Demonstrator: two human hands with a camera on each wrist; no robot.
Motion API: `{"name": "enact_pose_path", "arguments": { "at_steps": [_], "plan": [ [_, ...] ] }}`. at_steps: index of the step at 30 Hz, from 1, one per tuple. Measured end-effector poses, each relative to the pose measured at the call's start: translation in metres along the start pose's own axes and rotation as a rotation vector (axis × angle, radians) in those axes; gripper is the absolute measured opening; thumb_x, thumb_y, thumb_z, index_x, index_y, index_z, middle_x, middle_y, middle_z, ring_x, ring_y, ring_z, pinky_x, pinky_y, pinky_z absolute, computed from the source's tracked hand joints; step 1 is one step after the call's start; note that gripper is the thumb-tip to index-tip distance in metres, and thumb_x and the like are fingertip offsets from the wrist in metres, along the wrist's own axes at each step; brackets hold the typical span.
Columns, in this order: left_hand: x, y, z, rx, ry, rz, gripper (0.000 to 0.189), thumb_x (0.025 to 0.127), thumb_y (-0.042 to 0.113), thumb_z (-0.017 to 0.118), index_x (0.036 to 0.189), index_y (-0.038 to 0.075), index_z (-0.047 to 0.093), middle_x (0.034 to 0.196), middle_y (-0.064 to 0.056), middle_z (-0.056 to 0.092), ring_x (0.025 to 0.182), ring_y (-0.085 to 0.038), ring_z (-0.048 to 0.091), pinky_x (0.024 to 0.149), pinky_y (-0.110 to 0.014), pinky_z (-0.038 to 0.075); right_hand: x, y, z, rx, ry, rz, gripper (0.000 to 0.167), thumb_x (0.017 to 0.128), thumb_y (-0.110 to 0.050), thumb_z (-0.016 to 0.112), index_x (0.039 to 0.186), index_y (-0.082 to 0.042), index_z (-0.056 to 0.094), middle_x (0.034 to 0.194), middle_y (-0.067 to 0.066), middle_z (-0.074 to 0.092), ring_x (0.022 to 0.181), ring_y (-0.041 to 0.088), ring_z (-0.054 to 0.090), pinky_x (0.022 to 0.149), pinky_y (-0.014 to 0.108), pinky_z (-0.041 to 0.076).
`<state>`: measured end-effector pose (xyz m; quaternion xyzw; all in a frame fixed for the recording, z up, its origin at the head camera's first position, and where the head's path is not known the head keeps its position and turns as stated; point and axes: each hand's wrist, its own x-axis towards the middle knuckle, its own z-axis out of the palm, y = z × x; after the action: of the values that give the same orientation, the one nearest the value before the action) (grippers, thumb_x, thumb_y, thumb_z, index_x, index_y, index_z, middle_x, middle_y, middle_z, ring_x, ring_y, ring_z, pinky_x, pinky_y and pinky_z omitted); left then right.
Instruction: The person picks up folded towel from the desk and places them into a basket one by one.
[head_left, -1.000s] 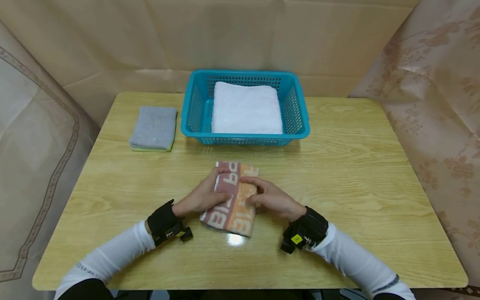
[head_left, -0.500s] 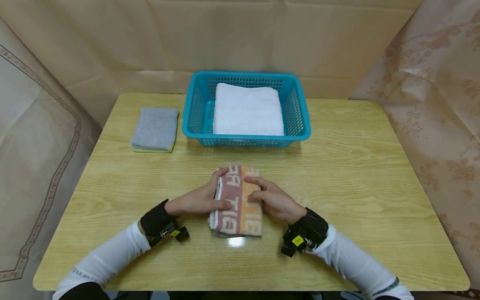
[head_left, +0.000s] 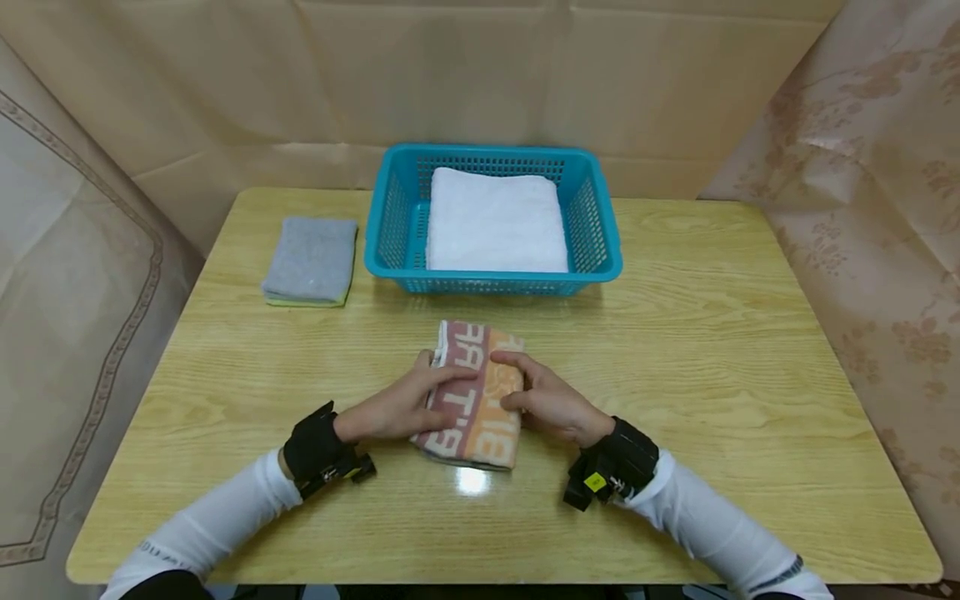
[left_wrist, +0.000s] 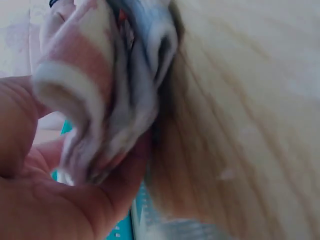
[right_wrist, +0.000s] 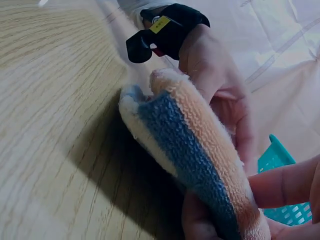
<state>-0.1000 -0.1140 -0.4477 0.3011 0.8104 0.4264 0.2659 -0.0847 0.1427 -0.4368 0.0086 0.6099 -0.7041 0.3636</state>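
A folded towel (head_left: 487,433) with maroon and orange stripes and pale lettering is held just over the near middle of the table, slightly turned. My left hand (head_left: 405,407) grips its left side, with the thumb and a finger over the top. On the right edge, my right hand (head_left: 558,406) pinches the towel between thumb and fingers. In the left wrist view the loose layered folds of the towel (left_wrist: 82,50) sit between thumb and fingers. The right wrist view shows a blue and peach folded edge of the towel (right_wrist: 185,135), above its shadow on the wood.
A teal plastic basket (head_left: 491,276) stands at the back of the wooden table (head_left: 712,375), holding a folded white towel (head_left: 495,221). Left of it lies a folded grey cloth (head_left: 311,258) with a yellow-green edge. Fabric sheets (head_left: 487,75) hang behind and at the sides.
The towel was tilted, then straightened, and is turned again. My left fingers have shifted from its far left corner onto its upper face. My right hand stays at the right edge.
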Motion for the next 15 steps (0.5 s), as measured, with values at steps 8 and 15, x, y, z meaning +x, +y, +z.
{"name": "enact_pose_path", "arguments": {
  "at_steps": [8,15],
  "plan": [
    [0.0019,0.0016,-0.0029,0.013,-0.028,-0.078,0.075,0.086,0.013,0.078,0.15,0.018,0.041,0.139,-0.019,0.032,0.116,-0.029,0.045,0.088,-0.037,0.049,0.0001,0.0043,0.0029,-0.565,0.011,-0.165,0.081,0.089,-0.005,0.066,0.158,-0.013,0.024,0.138,0.021,0.045,0.111,0.026,0.054,0.091,0.036,0.047],
    [0.0029,0.0063,-0.0038,0.027,-0.075,-0.097,0.091,0.081,0.016,0.083,0.155,0.018,0.031,0.146,-0.018,0.022,0.124,-0.028,0.04,0.097,-0.041,0.045,-0.0014,0.0036,0.0099,-0.808,0.044,-0.166,0.097,0.082,-0.012,0.078,0.16,-0.022,0.019,0.152,0.02,0.029,0.125,0.032,0.039,0.102,0.049,0.037]
  ]
}}
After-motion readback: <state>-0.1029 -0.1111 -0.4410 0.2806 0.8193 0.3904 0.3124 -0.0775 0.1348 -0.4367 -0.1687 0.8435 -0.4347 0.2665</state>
